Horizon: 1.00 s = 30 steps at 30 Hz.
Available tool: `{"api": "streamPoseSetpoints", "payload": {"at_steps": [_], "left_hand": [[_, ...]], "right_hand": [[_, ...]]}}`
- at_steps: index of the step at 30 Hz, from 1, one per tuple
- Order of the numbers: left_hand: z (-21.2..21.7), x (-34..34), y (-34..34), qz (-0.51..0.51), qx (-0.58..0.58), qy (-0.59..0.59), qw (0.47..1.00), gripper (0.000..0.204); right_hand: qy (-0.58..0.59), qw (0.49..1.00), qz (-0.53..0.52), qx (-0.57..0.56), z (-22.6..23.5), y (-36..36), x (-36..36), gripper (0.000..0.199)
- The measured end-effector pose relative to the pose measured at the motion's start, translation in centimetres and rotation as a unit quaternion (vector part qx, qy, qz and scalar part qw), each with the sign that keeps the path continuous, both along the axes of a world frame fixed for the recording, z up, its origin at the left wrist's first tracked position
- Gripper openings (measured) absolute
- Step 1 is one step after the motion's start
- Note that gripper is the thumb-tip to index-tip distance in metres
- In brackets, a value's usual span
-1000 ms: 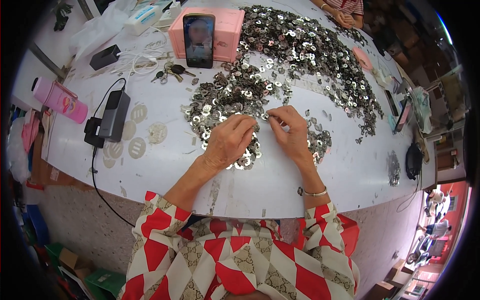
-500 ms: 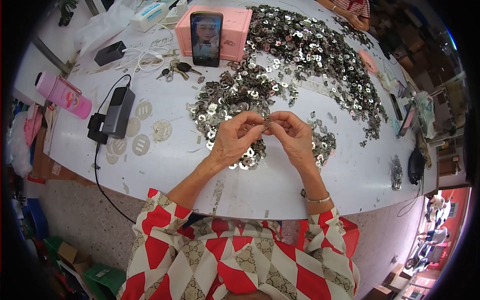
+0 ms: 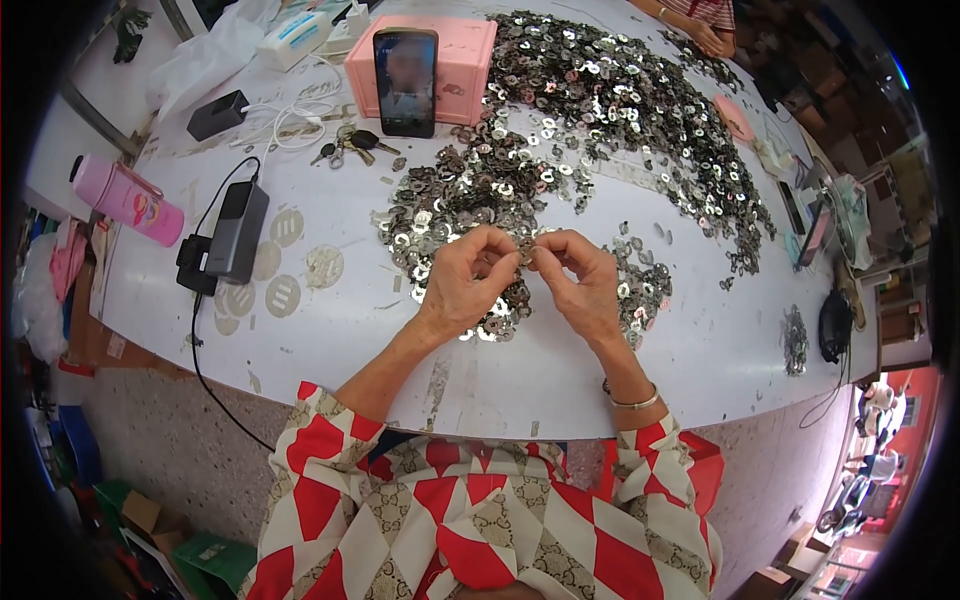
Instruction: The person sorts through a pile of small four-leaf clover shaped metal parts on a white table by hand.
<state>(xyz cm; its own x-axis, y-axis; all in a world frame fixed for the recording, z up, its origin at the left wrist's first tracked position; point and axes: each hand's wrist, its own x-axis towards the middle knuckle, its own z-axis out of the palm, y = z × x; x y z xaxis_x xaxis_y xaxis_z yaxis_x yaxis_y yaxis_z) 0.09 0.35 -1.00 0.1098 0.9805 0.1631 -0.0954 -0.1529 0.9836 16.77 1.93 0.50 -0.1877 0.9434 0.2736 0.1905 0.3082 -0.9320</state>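
My left hand (image 3: 462, 284) and my right hand (image 3: 583, 290) meet over the white table, fingertips pinched together. Between them is a small round metal piece (image 3: 525, 255), mostly covered by the fingers, with both hands gripping it. Beyond and under my left hand spreads a heap of small silvery ring-shaped metal pieces (image 3: 455, 195). To the right of my right hand lies a smaller cluster of similar pieces (image 3: 645, 285). A bracelet circles my right wrist.
A far larger heap of metal pieces (image 3: 620, 90) stretches across the back right. Behind the near heap, a phone (image 3: 406, 85) leans on a pink box (image 3: 463, 65). Keys (image 3: 365, 140), a black power bank (image 3: 238, 232) with its cable, and a pink bottle (image 3: 128, 200) are at left. Another person's hand (image 3: 708, 40) rests at the far edge.
My fingertips have drawn slightly apart, and the metal piece shows more between them. The view has shifted a little; the heaps look the same.
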Motion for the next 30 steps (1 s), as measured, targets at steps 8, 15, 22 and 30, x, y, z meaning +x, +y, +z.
{"api": "streamPoseSetpoints", "payload": {"at_steps": [8,15,22,30], "left_hand": [[0.3,-0.1,0.3,0.036,0.192,0.146,0.970,0.008],[0.7,-0.9,0.1,-0.118,-0.069,-0.089,0.987,0.005],[0.7,-1.2,0.2,-0.159,-0.120,-0.170,0.965,0.012],[0.4,-0.7,0.0,-0.173,-0.128,-0.163,0.963,0.012]], "right_hand": [[-0.027,0.999,0.008,-0.032,0.1,0.3,1.0,0.009],[0.064,0.993,0.077,-0.068,0.7,0.5,1.0,0.008],[-0.075,0.986,0.013,0.146,1.2,0.3,1.0,0.005],[0.063,0.994,0.035,-0.087,1.0,0.4,1.6,0.009]]}}
